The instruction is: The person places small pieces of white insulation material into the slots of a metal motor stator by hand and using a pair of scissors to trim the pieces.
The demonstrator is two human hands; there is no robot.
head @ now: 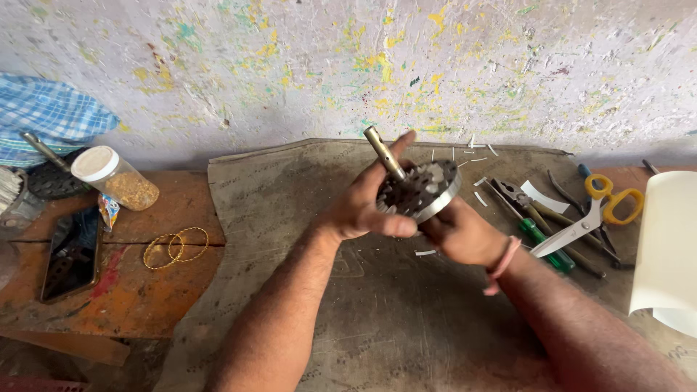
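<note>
Left hand (361,207) wraps the near-left side of a round metal disc tool (425,190), thumb across its lower rim, fingers up along the metal shaft (384,153) that sticks out of the disc's face, tilted up-left. Right hand (459,234) grips the disc from below and behind, fingers closed under the rim; pink band (502,266) on that wrist. Disc is held in the air, tilted, above the middle of the grey mat (377,312), well clear of the surface. Face of the disc looks studded or toothed; detail too small to tell.

Mat covers most of the desk; its far edge runs along the paint-splattered wall (348,65), its left edge overlaps an orange wooden board (152,283). Near half of the mat in front of the arms is open. Small white scraps (480,197) are scattered by the far edge, right of the disc.

Right side is crowded: yellow-handled scissors (592,210), green-handled screwdriver (546,244), pliers (517,196) and other tools lie close together, near the right forearm. White curled sheet (664,247) at the right frame edge.

Left, well apart from the hands: two gold bangles (174,247), a dark phone (72,254), a white-lidded plastic jar (116,178) on its side, blue checked cloth (47,116) in the far corner.
</note>
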